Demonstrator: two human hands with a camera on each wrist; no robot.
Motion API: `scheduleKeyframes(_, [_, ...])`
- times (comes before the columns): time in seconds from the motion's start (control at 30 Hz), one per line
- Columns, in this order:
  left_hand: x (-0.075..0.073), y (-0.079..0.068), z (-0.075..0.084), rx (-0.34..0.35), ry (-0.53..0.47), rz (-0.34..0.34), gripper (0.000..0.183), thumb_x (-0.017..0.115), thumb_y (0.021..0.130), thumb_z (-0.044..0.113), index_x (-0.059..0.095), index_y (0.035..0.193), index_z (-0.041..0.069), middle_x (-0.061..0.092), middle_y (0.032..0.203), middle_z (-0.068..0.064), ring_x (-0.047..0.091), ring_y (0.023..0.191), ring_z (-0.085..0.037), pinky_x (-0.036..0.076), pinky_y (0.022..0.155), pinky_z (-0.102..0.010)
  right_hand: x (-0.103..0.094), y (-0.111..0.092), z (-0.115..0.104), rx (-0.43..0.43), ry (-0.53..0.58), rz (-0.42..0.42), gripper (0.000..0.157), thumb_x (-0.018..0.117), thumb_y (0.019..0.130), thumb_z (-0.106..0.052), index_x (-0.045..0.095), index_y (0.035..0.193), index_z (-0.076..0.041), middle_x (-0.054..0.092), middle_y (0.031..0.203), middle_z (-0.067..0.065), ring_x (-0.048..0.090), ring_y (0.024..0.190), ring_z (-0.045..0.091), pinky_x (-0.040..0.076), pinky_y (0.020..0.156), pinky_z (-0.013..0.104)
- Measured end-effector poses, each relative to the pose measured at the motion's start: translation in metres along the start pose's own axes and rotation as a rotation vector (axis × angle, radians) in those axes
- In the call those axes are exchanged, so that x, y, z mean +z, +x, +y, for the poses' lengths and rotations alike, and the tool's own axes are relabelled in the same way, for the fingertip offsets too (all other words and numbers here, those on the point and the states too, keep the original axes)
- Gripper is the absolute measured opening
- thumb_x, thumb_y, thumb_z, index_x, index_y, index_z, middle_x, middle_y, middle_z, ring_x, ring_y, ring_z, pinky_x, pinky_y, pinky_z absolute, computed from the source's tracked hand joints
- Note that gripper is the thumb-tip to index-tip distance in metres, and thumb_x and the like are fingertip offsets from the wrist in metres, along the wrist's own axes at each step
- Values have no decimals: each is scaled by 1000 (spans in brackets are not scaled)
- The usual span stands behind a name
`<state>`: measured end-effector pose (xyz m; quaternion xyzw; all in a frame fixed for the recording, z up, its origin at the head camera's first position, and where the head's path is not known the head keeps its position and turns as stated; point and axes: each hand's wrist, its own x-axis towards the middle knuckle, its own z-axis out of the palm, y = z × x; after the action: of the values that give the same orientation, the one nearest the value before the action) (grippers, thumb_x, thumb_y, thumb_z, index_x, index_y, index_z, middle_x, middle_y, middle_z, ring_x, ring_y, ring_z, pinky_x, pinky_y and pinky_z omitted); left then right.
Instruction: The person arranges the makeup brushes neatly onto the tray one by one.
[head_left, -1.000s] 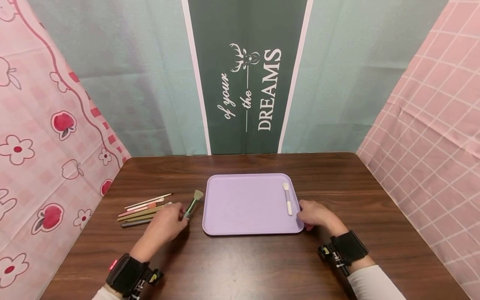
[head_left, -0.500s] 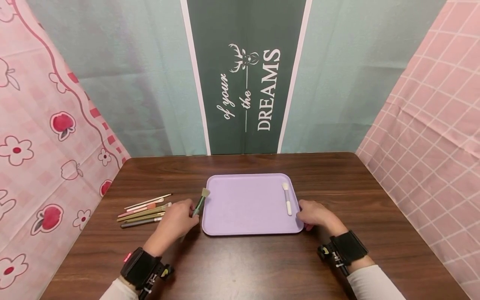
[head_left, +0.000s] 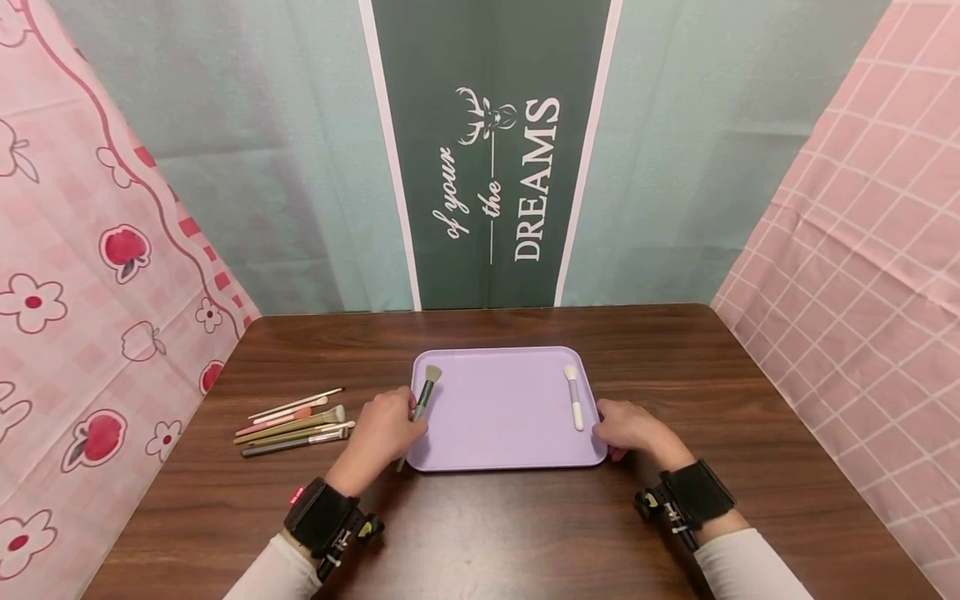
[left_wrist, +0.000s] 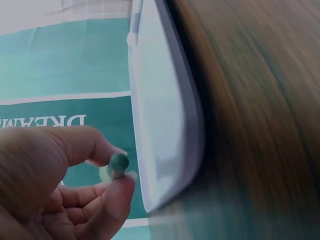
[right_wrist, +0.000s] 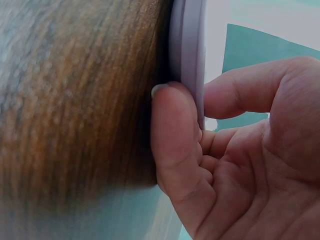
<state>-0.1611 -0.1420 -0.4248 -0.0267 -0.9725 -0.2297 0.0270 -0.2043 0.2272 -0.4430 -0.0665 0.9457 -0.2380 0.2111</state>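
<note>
My left hand (head_left: 384,429) pinches a green makeup brush (head_left: 427,390) over the left edge of the lilac tray (head_left: 502,417). The brush's bristles point away from me. In the left wrist view, the round green handle end (left_wrist: 119,162) shows between thumb and finger. On the tray's right side lies a white and lilac makeup brush (head_left: 575,398). My right hand (head_left: 633,427) grips the tray's right edge near its front corner. Seen from the right wrist, the tray rim (right_wrist: 192,55) sits between thumb and fingers.
Several makeup brushes (head_left: 292,425) lie in a loose pile on the wooden table (head_left: 480,525), left of the tray. A green printed curtain (head_left: 495,167) hangs behind the table. Pink cloths hang along the left and right sides (head_left: 862,250).
My left hand has moved right from beside the brush pile to the tray, carrying the green makeup brush over its left edge. My right hand stays on the tray's edge.
</note>
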Motion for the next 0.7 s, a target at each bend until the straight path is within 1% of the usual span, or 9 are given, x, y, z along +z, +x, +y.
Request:
scheduleKeyframes(0.13, [5, 5, 8, -15, -18, 17, 18, 72, 81, 13, 55, 80, 7, 51, 67, -4, 49, 59, -19, 39, 50, -29, 0, -1, 0, -6, 1, 0, 12, 54, 85, -6, 58, 95, 0, 61, 73, 9, 65, 53, 17, 54, 53, 32])
scheduleKeyframes(0.3, [11, 11, 19, -34, -43, 9, 16, 70, 79, 13, 54, 78, 9, 51, 67, -3, 50, 61, -20, 39, 50, -30, -2, -1, -1, -10, -3, 5, 12, 54, 84, -6, 58, 95, 0, 61, 73, 9, 65, 54, 17, 54, 53, 32])
scheduleKeyframes(0.5, [19, 16, 30, 7, -34, 18, 16, 69, 78, 14, 54, 79, 9, 51, 68, -3, 50, 62, -21, 38, 53, -31, -3, -2, -2, -6, 4, 1, 13, 55, 85, -7, 58, 96, 0, 61, 75, 9, 65, 55, 18, 55, 54, 33])
scheduleKeyframes(0.7, [25, 21, 43, 34, -44, 15, 17, 70, 79, 13, 53, 77, 9, 51, 67, -3, 49, 61, -19, 37, 52, -29, -1, -1, -1, -3, 8, -6, 12, 55, 85, -7, 57, 95, 0, 61, 74, 10, 64, 55, 18, 54, 53, 32])
